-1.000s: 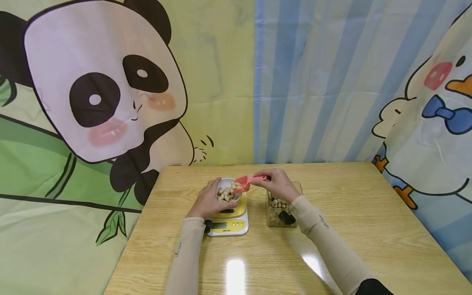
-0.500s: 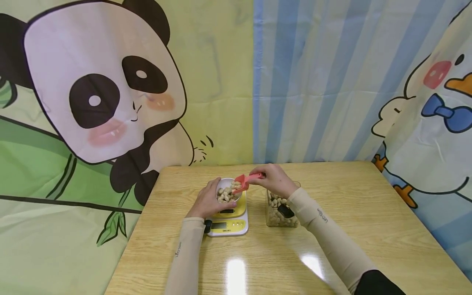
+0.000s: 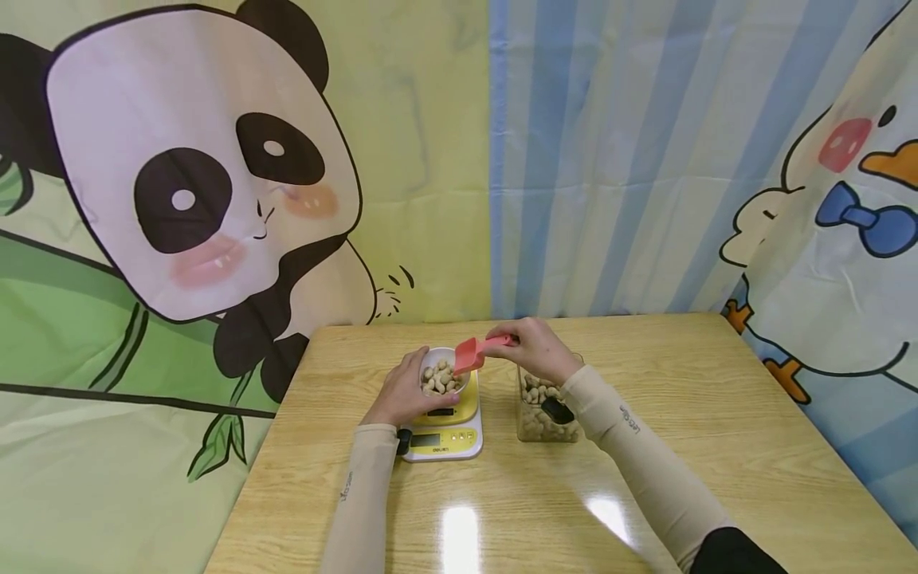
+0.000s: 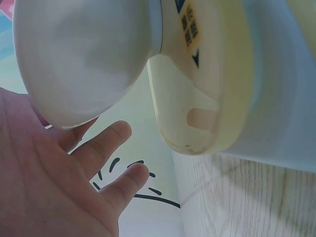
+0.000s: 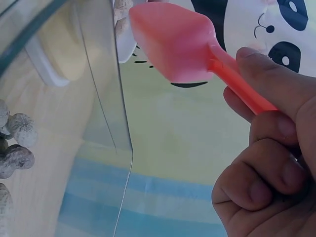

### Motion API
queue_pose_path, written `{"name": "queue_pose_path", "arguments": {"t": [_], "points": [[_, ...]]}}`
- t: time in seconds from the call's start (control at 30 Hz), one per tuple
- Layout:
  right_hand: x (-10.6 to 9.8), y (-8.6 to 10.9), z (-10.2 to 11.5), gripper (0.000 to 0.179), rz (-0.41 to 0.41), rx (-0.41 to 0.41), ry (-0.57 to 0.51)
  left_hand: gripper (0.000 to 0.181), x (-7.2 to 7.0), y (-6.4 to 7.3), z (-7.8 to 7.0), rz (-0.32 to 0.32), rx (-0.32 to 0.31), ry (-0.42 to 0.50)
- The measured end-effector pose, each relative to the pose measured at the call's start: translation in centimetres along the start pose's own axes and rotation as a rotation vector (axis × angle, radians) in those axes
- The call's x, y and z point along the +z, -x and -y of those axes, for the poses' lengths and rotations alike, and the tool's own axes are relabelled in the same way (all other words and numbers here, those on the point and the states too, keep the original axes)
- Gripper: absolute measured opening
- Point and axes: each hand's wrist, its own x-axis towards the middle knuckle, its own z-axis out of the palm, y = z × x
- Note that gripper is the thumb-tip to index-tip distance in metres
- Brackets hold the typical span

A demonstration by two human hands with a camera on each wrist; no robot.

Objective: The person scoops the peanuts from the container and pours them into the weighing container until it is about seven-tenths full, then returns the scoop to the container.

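Observation:
A white bowl (image 4: 89, 59) holding peanuts (image 3: 439, 378) sits on a yellow-and-white kitchen scale (image 3: 455, 438). My left hand (image 3: 398, 392) spans the bowl's left side, thumb at the near rim and fingers around the far side. In the left wrist view two fingers of it stick out past the bowl. With thumb and fingers my right hand (image 3: 538, 349) pinches the handle of a pink scoop (image 3: 469, 356). The scoop is tipped over the bowl's right rim, its underside turned up toward the head camera.
Right of the scale stands a clear square container (image 3: 522, 435) with more peanuts (image 3: 539, 391) inside, partly below my right forearm. The wooden table (image 3: 667, 399) ends at a printed curtain (image 3: 430, 239) behind.
My right hand has moved slightly left and turned the scoop over. The peanuts seen in it earlier no longer show there. My left hand keeps its place on the bowl.

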Motion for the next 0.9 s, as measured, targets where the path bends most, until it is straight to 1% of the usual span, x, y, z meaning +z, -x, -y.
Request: {"name": "queue_pose_path", "arguments": {"t": [0.27,0.4,0.5,0.63,0.73,0.77,0.8,0.9], "points": [[-1.0,1.0,-1.2,0.018,-0.035,0.013,-0.067,0.122,0.1,0.1,0.0,-0.007,0.018,0.003],[-2.0,1.8,-1.8,0.024,-0.063,0.012,-0.105,0.124,0.1,0.0,0.1,-0.008,0.026,-0.004],[-2.8,2.3,-2.4,0.030,-0.073,0.035,-0.142,0.125,0.1,-0.1,0.3,-0.008,0.033,-0.014],[-3.9,3.3,-3.3,0.036,-0.077,0.102,-0.195,0.127,0.2,-0.2,0.4,-0.005,0.029,-0.024],[-4.7,4.2,-4.0,0.038,-0.076,0.135,-0.223,0.127,0.2,-0.2,0.4,0.001,0.021,-0.020],[-5.0,4.5,-4.3,0.038,-0.076,0.142,-0.231,0.127,0.2,-0.1,0.4,0.002,0.019,-0.018],[-5.4,4.9,-4.1,0.037,-0.070,0.149,-0.234,0.126,0.2,-0.1,0.3,0.004,0.016,-0.018],[-6.2,6.0,-4.9,0.036,-0.068,0.178,-0.241,0.125,0.1,-0.1,0.3,0.005,0.010,-0.018]]}}
